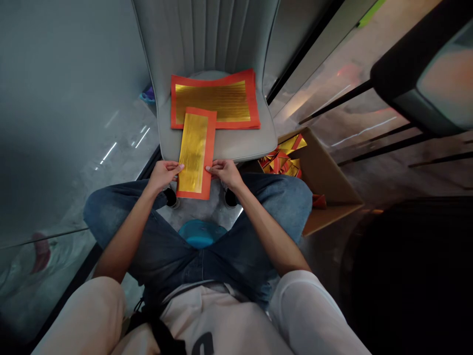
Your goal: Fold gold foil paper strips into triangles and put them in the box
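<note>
A long strip of gold foil paper with an orange-red border [195, 153] lies across my lap, its far end resting on a stack of larger gold sheets with orange-red borders [214, 98]. My left hand [164, 176] pinches the strip's left edge between thumb and fingers. My right hand [226, 173] grips its right edge the same way. The stack sits on a grey padded chair seat [221, 150] in front of my knees, and the strip overlaps the stack's near edge.
To the right of the chair stands a cardboard box [325, 182] holding folded gold and red paper pieces [281, 162]. A round blue object [201, 233] sits below my knees. Dark bars and a black object [417, 74] occupy the upper right.
</note>
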`<state>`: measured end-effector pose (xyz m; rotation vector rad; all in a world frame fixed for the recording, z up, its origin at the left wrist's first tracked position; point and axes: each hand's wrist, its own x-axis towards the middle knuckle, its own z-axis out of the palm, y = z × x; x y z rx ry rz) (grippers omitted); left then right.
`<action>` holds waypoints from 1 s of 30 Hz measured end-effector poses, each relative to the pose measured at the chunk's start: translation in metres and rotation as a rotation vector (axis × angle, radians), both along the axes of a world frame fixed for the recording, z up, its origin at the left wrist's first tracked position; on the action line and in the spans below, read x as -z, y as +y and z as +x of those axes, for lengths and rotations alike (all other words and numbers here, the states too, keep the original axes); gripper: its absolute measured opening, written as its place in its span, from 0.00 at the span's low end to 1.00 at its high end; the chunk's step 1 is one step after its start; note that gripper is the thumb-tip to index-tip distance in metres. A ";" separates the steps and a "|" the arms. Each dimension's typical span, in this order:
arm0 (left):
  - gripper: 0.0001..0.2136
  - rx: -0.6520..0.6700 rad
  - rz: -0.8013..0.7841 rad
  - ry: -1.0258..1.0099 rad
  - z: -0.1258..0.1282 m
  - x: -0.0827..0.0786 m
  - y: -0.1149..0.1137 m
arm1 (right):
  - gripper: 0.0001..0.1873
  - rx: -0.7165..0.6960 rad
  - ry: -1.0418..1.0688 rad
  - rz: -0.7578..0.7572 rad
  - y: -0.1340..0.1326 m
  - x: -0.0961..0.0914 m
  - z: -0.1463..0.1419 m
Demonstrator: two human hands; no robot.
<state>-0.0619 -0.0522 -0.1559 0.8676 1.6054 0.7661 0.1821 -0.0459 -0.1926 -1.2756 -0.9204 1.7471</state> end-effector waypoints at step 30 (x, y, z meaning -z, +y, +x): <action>0.26 0.152 -0.130 -0.109 -0.017 0.000 -0.018 | 0.21 0.036 -0.029 -0.060 -0.021 0.009 0.004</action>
